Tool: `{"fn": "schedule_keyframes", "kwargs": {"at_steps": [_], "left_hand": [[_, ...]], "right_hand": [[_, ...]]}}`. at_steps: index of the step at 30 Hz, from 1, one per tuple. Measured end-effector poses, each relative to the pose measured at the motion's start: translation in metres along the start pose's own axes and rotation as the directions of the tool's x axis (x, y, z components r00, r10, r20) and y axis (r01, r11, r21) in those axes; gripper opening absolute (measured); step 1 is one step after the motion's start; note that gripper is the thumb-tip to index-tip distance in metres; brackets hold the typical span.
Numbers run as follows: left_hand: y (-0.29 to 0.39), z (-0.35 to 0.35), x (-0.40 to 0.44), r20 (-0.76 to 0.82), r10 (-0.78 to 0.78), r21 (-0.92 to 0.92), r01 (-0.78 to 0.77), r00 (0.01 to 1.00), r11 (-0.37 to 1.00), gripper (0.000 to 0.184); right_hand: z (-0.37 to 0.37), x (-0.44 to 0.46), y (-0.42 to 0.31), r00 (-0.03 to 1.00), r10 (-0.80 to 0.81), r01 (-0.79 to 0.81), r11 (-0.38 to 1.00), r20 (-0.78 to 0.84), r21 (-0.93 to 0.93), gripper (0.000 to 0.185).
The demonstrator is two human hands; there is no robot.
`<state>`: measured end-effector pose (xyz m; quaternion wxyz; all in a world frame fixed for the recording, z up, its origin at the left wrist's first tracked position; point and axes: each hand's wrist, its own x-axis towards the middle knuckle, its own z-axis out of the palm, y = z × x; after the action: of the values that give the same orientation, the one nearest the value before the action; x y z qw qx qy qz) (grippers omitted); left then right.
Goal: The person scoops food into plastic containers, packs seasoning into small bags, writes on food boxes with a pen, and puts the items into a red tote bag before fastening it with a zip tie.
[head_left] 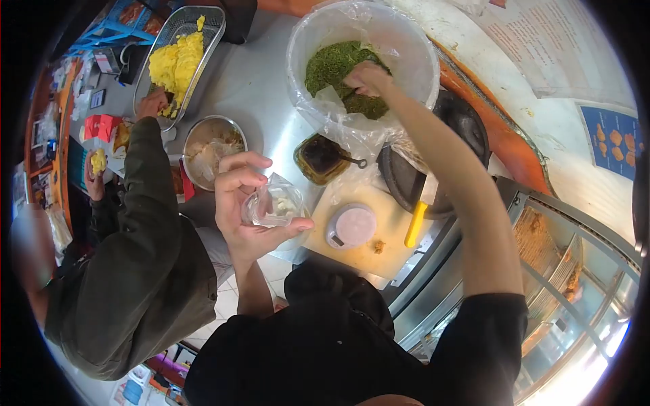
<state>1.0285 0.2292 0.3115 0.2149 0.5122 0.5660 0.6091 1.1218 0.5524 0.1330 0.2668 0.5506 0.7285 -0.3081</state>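
Plastic bag (274,206): small and clear, nearest to the camera, with something whitish inside; it could also be a cup, I cannot tell surely. If it is squeezed too much, its mouth may fold, and food would fall beside it.
Left hand (237,213): its fingers are curved wide, the thumb opposite, and they hold the plastic bag between them. A loose thumb could let it slip.
Scale (355,223): round and pale, resting on the cutting board (399,256) near a brown crumb (379,246). Bits dropping on its top could give a wrong reading.
Knife (416,223): the yellow handle lies over the cutting board, the blade over the dark round pan (396,177). The right forearm passes near, so a careless elbow might push it.
Right hand (367,79): down in the bucket (423,61), its fingers at the chopped greens (332,64); the tips are hidden, so I cannot tell if they grip.
Liner (328,125): loose plastic hanging over the bucket rim, just beside the dark dish (311,172). An arm catching it could drag greens onto the desk (261,74).
Co-worker's hand (152,103): at the yellow food (177,64) in a metal tray (215,24).
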Motion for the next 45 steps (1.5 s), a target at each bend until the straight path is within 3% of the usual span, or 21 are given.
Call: {"fn": "schedule_keyframes", "kwargs": {"at_steps": [1,4,7,10,13,17,20,23,27,29,32,35,38,41,45], "left_hand": [[-0.001,-0.003,-0.001,-0.003,-0.009,0.011,0.009,1.000,1.000,0.083],[-0.012,-0.009,0.002,-0.008,0.028,0.070,-0.027,1.000,0.997,0.083],[-0.013,-0.018,0.005,-0.011,-0.004,0.113,0.006,1.000,0.994,0.083],[-0.020,-0.020,0.008,-0.041,-0.010,0.036,0.011,0.999,0.999,0.081],[-0.020,-0.020,0.011,-0.037,-0.017,-0.002,0.016,0.999,1.000,0.079],[-0.017,-0.019,0.014,-0.059,-0.097,-0.047,0.094,0.994,0.994,0.077],[-0.020,-0.021,0.020,-0.066,-0.002,0.100,0.009,0.998,0.995,0.075],[-0.020,-0.023,0.030,-0.085,0.037,0.125,-0.026,0.996,0.992,0.073],[-0.021,-0.023,0.047,-0.113,0.063,0.111,-0.051,0.992,0.993,0.073],[-0.024,-0.024,0.054,-0.133,0.057,0.090,-0.046,0.989,0.995,0.072],[-0.019,-0.019,0.075,-0.182,0.077,0.054,-0.068,0.980,0.996,0.070],[-0.016,-0.005,0.102,-0.207,0.072,0.075,-0.057,0.976,0.996,0.067],[-0.032,0.013,0.133,-0.163,0.082,0.098,-0.067,0.983,0.993,0.060],[-0.062,0.037,0.157,-0.068,0.084,0.134,-0.075,0.994,0.988,0.056],[-0.077,0.067,0.167,0.023,0.131,0.294,-0.132,0.991,0.947,0.052]], "right_hand": [[-0.012,-0.021,0.003,0.992,-0.111,0.107,0.993,-0.065,-0.057,0.017],[-0.054,-0.074,-0.014,0.992,-0.045,-0.024,0.849,-0.117,-0.528,0.023],[-0.069,-0.104,-0.024,0.976,-0.084,-0.026,0.868,-0.199,-0.495,0.023],[-0.061,-0.106,-0.027,0.899,-0.337,0.191,0.877,-0.280,-0.441,0.025],[-0.032,-0.094,-0.035,0.856,-0.434,0.284,0.848,-0.281,-0.447,0.023],[-0.016,-0.104,-0.035,0.875,-0.474,0.434,0.859,-0.101,-0.270,0.020],[-0.008,-0.069,-0.012,0.835,-0.541,0.547,0.836,-0.103,0.044,0.019],[-0.049,-0.094,-0.001,0.877,-0.382,0.206,0.847,0.291,0.490,0.019],[-0.055,-0.108,0.011,0.870,-0.401,0.139,0.758,0.287,0.637,0.018],[-0.060,-0.114,0.013,0.887,-0.381,0.121,0.738,0.262,0.663,0.017],[-0.074,-0.125,0.015,0.935,-0.308,0.166,0.815,0.173,0.555,0.019],[-0.092,-0.154,0.025,0.932,-0.351,0.196,0.699,0.092,0.687,0.018],[-0.105,-0.179,0.045,0.926,-0.371,0.316,0.657,-0.072,0.684,0.019],[-0.117,-0.213,0.065,0.891,-0.359,0.447,0.591,-0.278,0.671,0.022],[-0.125,-0.241,0.078,0.772,-0.302,0.609,0.602,-0.559,0.516,0.024]]}}
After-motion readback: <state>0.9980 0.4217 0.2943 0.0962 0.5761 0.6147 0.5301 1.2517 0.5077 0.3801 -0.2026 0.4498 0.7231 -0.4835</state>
